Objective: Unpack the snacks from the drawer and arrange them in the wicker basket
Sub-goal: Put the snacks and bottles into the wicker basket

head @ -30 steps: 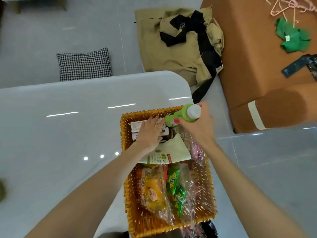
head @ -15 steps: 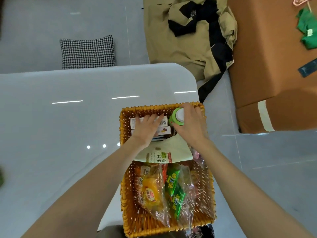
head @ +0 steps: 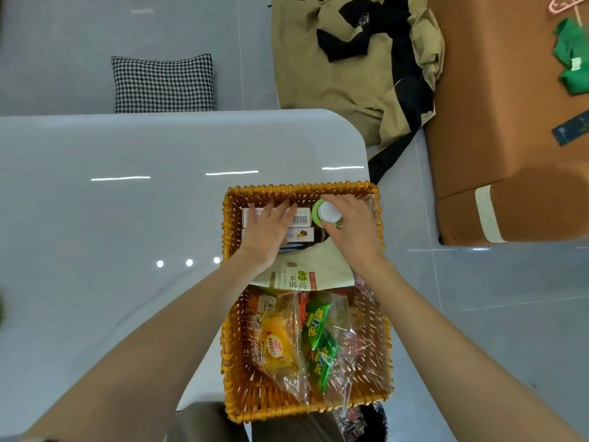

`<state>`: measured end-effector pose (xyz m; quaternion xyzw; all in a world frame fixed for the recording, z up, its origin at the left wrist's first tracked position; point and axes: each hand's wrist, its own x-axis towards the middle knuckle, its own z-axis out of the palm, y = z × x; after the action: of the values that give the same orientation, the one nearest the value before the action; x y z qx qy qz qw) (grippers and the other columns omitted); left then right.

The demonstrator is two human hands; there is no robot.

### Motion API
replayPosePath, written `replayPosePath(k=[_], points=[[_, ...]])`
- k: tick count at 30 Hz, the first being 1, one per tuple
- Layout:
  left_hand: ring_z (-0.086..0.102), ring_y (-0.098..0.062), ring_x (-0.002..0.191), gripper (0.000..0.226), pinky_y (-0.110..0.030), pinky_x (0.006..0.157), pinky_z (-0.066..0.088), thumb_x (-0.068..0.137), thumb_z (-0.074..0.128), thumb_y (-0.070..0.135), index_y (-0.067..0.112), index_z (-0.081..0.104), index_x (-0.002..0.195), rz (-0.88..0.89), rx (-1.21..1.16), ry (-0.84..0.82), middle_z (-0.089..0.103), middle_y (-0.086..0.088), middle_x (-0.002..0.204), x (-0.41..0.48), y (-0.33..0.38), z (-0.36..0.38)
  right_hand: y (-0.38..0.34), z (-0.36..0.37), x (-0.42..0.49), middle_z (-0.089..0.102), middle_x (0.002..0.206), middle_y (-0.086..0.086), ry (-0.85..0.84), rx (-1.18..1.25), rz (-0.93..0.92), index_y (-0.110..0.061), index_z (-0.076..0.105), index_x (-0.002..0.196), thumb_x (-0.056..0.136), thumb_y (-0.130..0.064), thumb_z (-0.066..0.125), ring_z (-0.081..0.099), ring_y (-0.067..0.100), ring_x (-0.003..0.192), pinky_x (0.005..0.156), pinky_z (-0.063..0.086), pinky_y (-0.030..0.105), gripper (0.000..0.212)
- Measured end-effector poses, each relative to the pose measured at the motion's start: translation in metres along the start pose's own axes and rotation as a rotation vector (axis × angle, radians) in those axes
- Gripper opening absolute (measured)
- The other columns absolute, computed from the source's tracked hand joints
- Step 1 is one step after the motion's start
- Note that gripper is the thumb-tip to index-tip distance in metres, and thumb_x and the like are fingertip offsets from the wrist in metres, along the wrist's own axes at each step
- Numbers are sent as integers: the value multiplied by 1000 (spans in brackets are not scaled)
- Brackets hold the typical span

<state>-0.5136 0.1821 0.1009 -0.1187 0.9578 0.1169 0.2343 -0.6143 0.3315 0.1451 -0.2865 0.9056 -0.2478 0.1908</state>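
The wicker basket [head: 229, 346] stands at the right edge of the white table [head: 111, 218]. A green bottle with a white cap [head: 328, 212] stands upright in the basket's far right corner, and my right hand [head: 353, 231] grips it from the right. My left hand [head: 267, 229] rests flat with straight fingers on two white snack boxes [head: 301, 216] at the far left. A pale green bag with printed text [head: 306, 275] lies across the middle. Near me are a yellow cake packet [head: 277, 342] and green candy packets [head: 318, 333] in clear wrap.
A houndstooth cushion [head: 164, 84] lies on the floor beyond the table. Tan and black clothing [head: 350, 68] is piled on the floor at the back right. A brown sofa [head: 510, 122] with green cloth [head: 570, 62] stands to the right.
My right hand has brought the green bottle from tilted above the basket's rim down into the far right corner and stood it upright. My left hand stays on the white boxes.
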Motion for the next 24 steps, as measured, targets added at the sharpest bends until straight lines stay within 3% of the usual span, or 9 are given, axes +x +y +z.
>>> replayPosePath(k=[3,6,10,14,17,21,24], points=[[5,-26,148,69,-51,119,10,99,48,22,19,6,154,-32,-105,5,6,-3,162,-2,2,-1,-5,-1,6,51,137,-1,-33,-92,22,-21,46,142,92,-17,62,40,19,126,107,31,30,53],[16,-23,146,63,-40,118,22,100,46,23,20,13,154,-73,-295,87,13,-1,161,-16,0,-10,-10,-9,-1,49,142,1,-15,-229,-33,-17,44,143,92,-18,63,38,21,128,108,30,33,55],[36,-19,136,54,-33,105,39,101,43,23,24,24,151,-166,-515,231,30,2,154,-54,-7,-32,-29,-23,-18,54,137,-1,49,-107,-54,-17,54,136,94,-20,59,40,17,125,108,26,27,42],[36,-16,136,49,-28,107,33,102,41,29,25,29,150,-270,-655,333,37,3,151,-114,-29,-44,-75,-23,-37,56,133,-3,-39,1,-50,-23,56,132,96,-26,55,44,17,125,110,32,37,36],[38,-15,135,49,-22,103,30,102,43,30,25,32,149,-321,-721,394,39,2,149,-160,-59,-43,-117,-14,-49,58,128,-3,-101,95,-64,-23,58,129,96,-23,56,48,16,120,104,34,30,33],[41,-15,133,47,-21,99,31,101,45,28,24,35,147,-397,-754,446,43,3,145,-221,-107,-28,-178,17,-65,61,123,-6,-162,145,-117,-22,60,127,96,-21,56,53,12,110,97,42,30,31],[40,-14,132,47,-19,98,31,101,45,28,25,35,147,-424,-732,470,43,4,145,-273,-149,-14,-223,52,-83,62,120,-8,-200,152,-151,-22,60,126,96,-19,56,52,8,100,88,37,20,31]])
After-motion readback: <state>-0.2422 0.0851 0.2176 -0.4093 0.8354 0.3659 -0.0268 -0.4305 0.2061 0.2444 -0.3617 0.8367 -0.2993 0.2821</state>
